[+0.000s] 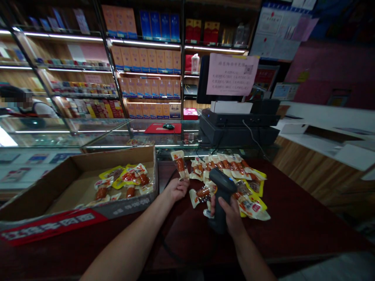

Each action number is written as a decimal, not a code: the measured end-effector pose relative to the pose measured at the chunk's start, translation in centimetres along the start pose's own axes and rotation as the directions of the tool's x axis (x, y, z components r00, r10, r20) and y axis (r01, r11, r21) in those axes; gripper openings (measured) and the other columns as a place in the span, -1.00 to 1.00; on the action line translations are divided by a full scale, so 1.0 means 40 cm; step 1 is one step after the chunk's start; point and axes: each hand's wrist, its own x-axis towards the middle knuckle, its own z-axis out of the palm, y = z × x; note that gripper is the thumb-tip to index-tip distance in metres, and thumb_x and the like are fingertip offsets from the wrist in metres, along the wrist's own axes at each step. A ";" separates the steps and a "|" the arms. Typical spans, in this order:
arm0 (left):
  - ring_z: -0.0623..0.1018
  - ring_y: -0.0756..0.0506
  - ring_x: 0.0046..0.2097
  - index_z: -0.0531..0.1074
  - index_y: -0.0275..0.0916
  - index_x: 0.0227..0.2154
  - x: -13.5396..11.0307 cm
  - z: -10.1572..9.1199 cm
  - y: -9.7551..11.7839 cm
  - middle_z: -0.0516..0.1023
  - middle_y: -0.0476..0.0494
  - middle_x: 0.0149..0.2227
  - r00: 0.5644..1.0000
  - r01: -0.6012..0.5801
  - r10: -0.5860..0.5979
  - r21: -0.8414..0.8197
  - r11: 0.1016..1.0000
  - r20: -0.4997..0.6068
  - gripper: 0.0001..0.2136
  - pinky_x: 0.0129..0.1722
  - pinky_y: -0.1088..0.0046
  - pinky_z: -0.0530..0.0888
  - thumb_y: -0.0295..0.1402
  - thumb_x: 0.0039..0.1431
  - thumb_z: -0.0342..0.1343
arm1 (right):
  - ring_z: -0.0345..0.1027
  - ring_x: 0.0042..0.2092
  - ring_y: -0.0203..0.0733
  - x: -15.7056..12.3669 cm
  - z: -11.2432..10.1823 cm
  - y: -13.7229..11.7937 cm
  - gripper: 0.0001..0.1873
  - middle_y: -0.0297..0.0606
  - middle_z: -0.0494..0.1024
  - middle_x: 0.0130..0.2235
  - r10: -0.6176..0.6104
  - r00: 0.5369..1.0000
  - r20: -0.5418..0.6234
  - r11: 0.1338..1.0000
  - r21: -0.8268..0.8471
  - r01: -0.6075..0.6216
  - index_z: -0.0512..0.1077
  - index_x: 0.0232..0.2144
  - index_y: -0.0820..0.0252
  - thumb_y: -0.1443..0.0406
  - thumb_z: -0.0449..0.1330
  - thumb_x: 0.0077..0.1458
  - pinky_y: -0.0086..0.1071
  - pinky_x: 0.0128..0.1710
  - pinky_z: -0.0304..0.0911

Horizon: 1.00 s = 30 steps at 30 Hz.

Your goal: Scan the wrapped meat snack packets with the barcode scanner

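Between the closed fingers of my left hand [178, 189] is the lower end of a packaged sausage [179, 164], held upright near the box's right end. My right hand [231, 212] wraps round the handle of a dark barcode scanner [223, 191], its head tilted up and to the left. Behind and beside the scanner lie several packaged sausages [231, 166] in a row, with yellow-edged packets [258, 186] at their right. One more sausage pack [202, 192] lies just left of the scanner, partly hidden by it.
An open cardboard box [155, 171] with several packets stands at the left on the dark red table [304, 222]. Behind it are a glass counter [117, 134], a mouse [168, 126] on a red mat and a monitor [203, 84]. A person [43, 109] leans at far left.
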 end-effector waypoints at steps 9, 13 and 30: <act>0.13 0.19 -0.81 0.04 -0.24 -0.59 -0.005 -0.008 0.000 0.05 0.16 -0.73 0.985 0.109 -0.120 0.096 0.989 0.126 -0.77 -0.83 0.80 0.03 -0.62 0.05 -0.10 | 0.29 -0.64 -0.33 -0.006 -0.004 0.013 -0.66 -0.38 0.45 -0.55 0.198 0.956 0.218 0.980 -0.063 -0.189 0.32 -0.34 0.21 0.10 0.25 -0.08 -0.44 -0.67 0.27; 0.14 0.20 -0.81 -0.01 -0.23 -0.61 -0.009 -0.017 0.002 0.07 0.14 -0.73 0.975 0.074 -0.092 0.096 0.993 0.201 -0.74 -0.83 0.79 0.02 -0.63 0.02 -0.08 | 0.30 -0.66 -0.34 -0.007 -0.002 0.016 -0.65 -0.39 0.45 -0.56 0.237 0.942 0.238 0.970 -0.106 -0.217 0.31 -0.36 0.21 0.09 0.26 -0.09 -0.47 -0.67 0.25; 0.06 0.16 -0.78 0.05 -0.25 -0.67 0.014 0.014 -0.034 0.03 0.10 -0.74 0.960 -0.171 0.099 0.271 0.947 0.261 -0.72 -0.82 0.72 -0.04 -0.50 0.16 -0.17 | 0.32 -0.65 -0.33 -0.013 -0.002 0.020 -0.58 -0.42 0.46 -0.57 0.302 0.909 0.287 0.949 -0.176 -0.260 0.27 -0.28 0.18 0.07 0.26 -0.11 -0.47 -0.68 0.25</act>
